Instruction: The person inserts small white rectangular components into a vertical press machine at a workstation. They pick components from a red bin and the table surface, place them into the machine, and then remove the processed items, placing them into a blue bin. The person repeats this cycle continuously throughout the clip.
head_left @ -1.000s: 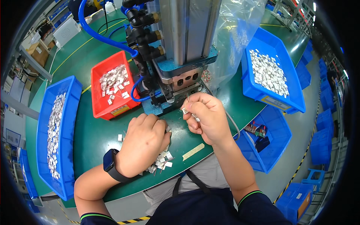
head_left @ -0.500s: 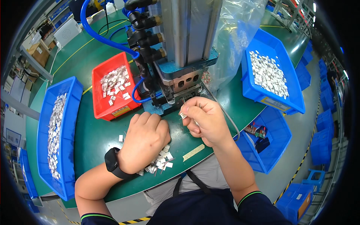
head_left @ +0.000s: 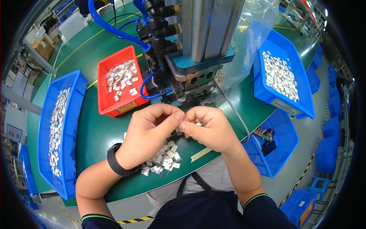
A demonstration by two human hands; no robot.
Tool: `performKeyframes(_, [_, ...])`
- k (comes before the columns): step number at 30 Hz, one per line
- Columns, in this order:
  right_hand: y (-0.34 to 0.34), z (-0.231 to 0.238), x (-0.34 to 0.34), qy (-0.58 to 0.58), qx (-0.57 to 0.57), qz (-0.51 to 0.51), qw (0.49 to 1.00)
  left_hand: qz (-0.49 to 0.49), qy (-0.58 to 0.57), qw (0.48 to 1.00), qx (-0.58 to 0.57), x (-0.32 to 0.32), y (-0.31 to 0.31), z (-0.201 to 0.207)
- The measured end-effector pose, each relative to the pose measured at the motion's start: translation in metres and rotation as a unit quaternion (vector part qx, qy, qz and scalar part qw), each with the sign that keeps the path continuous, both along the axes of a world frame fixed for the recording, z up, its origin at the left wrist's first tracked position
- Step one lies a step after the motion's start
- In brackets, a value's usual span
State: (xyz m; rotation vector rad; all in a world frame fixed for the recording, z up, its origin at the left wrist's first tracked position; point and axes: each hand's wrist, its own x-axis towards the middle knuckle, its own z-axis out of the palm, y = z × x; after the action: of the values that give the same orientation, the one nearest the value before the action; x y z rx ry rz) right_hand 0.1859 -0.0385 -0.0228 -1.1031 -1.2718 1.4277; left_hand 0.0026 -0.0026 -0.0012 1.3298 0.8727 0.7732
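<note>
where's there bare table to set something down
The green table is mostly bare between the left blue bin, the red bin and the left hand, and from the grey hose to the right blue bin. It is crowded by its near edge, with loose white parts, and before the press, where the right hand meets the left.

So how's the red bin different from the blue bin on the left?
The red bin looks short, the left blue bin long and narrow. The red bin holds a small heap of white pieces; the blue bin holds many more, spread along its length. The red bin sits by the machine; the blue bin is farther left. Both are open on top.
</note>
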Motion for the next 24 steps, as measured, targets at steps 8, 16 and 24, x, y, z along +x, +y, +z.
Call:
performKeyframes(8, [0.0,-0.001,0.005,0.103,-0.047,0.001,0.994,0.026,-0.047,0.994,-0.097,0.001,0.002,0.0])
performKeyframes(16, [-0.002,-0.005,0.005,0.131,-0.034,-0.024,0.99,0.054,-0.113,0.984,-0.126,0.008,-0.003,-0.009])
performKeyframes(24, [0.002,-0.005,0.007,0.249,-0.085,-0.091,0.96,-0.015,-0.012,0.998,-0.062,0.009,-0.008,-0.009])
